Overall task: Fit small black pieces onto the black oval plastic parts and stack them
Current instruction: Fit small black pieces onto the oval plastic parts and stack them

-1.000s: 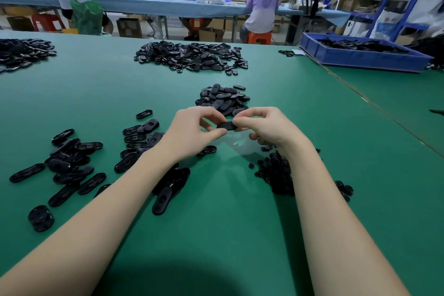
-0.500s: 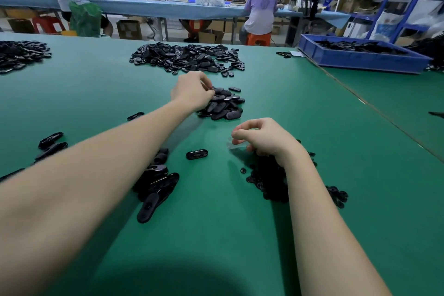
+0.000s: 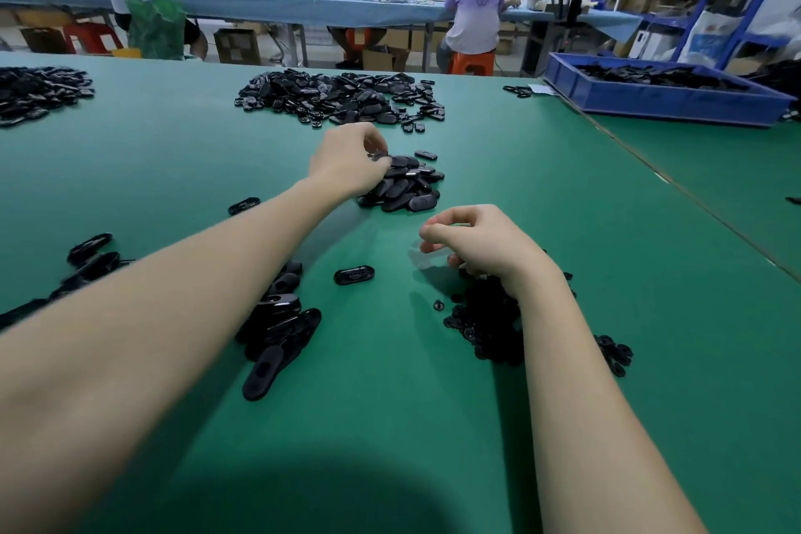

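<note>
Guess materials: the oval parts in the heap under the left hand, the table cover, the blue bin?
Oval parts: likely moulded plastic, semi-gloss; soft highlights on rounded faces. Table cover: matte green mat, perhaps rubber or felt; no glare, seam lines show. Blue bin: rigid plastic by its look, dull sheen, thick straight rim.

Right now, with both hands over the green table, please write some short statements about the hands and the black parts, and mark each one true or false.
1. The left hand reaches into the near pile of black oval plastic parts. True.
2. The right hand rests flat on the blue plastic tray. False: it hovers over the heap of small black round pieces, far from the tray.
3. A single black oval part lies alone on the green table mat between the forearms. True.
4. The blue tray is empty. False: it holds black parts.
</note>
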Demonstrator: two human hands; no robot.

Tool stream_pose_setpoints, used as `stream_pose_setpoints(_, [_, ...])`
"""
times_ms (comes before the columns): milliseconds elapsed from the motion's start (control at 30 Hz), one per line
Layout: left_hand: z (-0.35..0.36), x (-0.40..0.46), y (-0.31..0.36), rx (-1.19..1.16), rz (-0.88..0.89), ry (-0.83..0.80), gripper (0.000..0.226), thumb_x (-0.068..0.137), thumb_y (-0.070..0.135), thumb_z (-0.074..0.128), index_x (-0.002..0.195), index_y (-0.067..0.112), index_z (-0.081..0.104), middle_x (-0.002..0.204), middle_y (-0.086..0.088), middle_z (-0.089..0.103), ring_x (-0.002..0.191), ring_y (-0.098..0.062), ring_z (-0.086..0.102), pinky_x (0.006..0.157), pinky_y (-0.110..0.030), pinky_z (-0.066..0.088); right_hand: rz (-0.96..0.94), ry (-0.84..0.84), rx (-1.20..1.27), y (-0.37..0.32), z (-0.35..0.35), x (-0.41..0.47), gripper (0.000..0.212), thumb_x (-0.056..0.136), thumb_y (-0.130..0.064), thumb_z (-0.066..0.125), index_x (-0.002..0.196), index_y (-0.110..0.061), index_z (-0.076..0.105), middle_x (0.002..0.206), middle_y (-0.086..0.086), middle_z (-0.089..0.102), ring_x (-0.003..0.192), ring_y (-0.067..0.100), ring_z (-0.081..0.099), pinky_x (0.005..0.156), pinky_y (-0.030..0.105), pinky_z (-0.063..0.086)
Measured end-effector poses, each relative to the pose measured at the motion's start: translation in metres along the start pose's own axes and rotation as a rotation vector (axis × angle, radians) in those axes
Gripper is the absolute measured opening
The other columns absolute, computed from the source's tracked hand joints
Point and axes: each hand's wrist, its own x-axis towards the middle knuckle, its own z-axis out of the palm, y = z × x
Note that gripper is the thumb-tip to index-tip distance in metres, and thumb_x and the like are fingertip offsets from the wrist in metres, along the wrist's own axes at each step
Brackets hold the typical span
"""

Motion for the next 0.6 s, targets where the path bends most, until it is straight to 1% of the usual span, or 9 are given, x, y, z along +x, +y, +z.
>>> stream_pose_setpoints(67, [-0.01,-0.021,-0.001,-0.099,-0.002,-0.048,0.011,0.09,0.027,0.068,0.097,0.021,0.074,0.101,0.006,0.072,0.094,-0.01,0.064,0.082,-0.023,0.052,-0.009,-0.009,-0.027,-0.001,0.0,0.0,0.006,0.091,-0.031,0.07,0.091,-0.026,0.072,0.081,-0.015,0.078,0.05,0.004,0.052,0.045,0.013,0.038])
stream_pose_setpoints(133, [-0.02,-0.045,-0.002,-0.162,-0.034,-0.189,0.012,0.091,0.035,0.069,0.096,0.026,0.075,0.096,0.01,0.072,0.084,-0.005,0.063,0.068,-0.018,0.047,-0.013,-0.023,-0.074,-0.002,0.0,-0.001,0.006,0.092,-0.031,0.069,0.093,-0.026,0.072,0.084,-0.013,0.078,0.052,0.005,0.052,0.048,0.016,0.039])
stream_pose_setpoints(167, [-0.026,-0.056,-0.003,-0.152,-0.032,-0.28,0.013,0.091,0.039,0.069,0.096,0.029,0.075,0.096,0.011,0.071,0.082,-0.003,0.063,0.068,-0.018,0.046,-0.014,-0.032,-0.106,-0.003,0.0,-0.002,0.007,0.092,-0.031,0.069,0.094,-0.025,0.072,0.085,-0.013,0.079,0.052,0.006,0.053,0.05,0.019,0.039])
stream_pose_setpoints(233, [-0.037,-0.072,-0.002,-0.048,0.01,-0.439,0.014,0.091,0.044,0.068,0.098,0.034,0.074,0.098,0.013,0.071,0.082,0.0,0.063,0.078,-0.022,0.047,-0.011,-0.06,-0.191,-0.007,-0.003,-0.004,0.008,0.092,-0.03,0.069,0.095,-0.024,0.073,0.085,-0.012,0.079,0.053,0.006,0.054,0.054,0.021,0.043])
stream_pose_setpoints(300, [-0.047,-0.084,0.001,0.073,0.042,-0.545,0.014,0.089,0.046,0.069,0.099,0.036,0.072,0.099,0.016,0.07,0.085,0.002,0.062,0.085,-0.025,0.046,-0.001,-0.104,-0.312,-0.011,-0.009,-0.007,0.008,0.091,-0.029,0.071,0.092,-0.023,0.075,0.082,-0.012,0.078,0.056,0.008,0.056,0.059,0.022,0.046])
stream_pose_setpoints(367, [-0.054,-0.093,0.004,0.181,0.059,-0.621,0.018,0.088,0.047,0.071,0.102,0.037,0.069,0.099,0.017,0.068,0.087,0.0,0.062,0.086,-0.026,0.046,0.014,-0.144,-0.449,-0.015,-0.014,-0.007,0.008,0.088,-0.03,0.074,0.086,-0.023,0.078,0.073,-0.015,0.075,0.059,0.009,0.059,0.065,0.025,0.049])
stream_pose_setpoints(467, [-0.058,-0.103,0.007,0.274,0.106,-0.674,0.027,0.086,0.043,0.074,0.111,0.035,0.064,0.103,0.016,0.067,0.086,-0.001,0.061,0.082,-0.025,0.043,0.051,-0.181,-0.569,-0.018,-0.018,-0.008,0.008,0.078,-0.034,0.083,0.074,-0.028,0.079,0.07,-0.016,0.073,0.062,0.008,0.058,0.063,0.023,0.047])
stream_pose_setpoints(533, [-0.058,-0.107,0.006,0.297,0.124,-0.674,0.031,0.086,0.036,0.076,0.114,0.034,0.063,0.106,0.013,0.065,0.088,-0.008,0.061,0.081,-0.024,0.042,0.085,-0.225,-0.615,-0.019,-0.019,-0.009,0.009,0.07,-0.04,0.087,0.074,-0.035,0.08,0.08,-0.013,0.076,0.065,0.009,0.058,0.063,0.022,0.047])
stream_pose_setpoints(600, [-0.055,-0.11,0.004,0.279,0.13,-0.655,0.029,0.087,0.028,0.075,0.113,0.033,0.065,0.107,0.011,0.065,0.089,-0.011,0.06,0.083,-0.024,0.045,0.115,-0.256,-0.651,-0.02,-0.018,-0.011,0.016,0.065,-0.044,0.089,0.076,-0.037,0.081,0.091,-0.005,0.078,0.069,0.014,0.057,0.068,0.027,0.049])
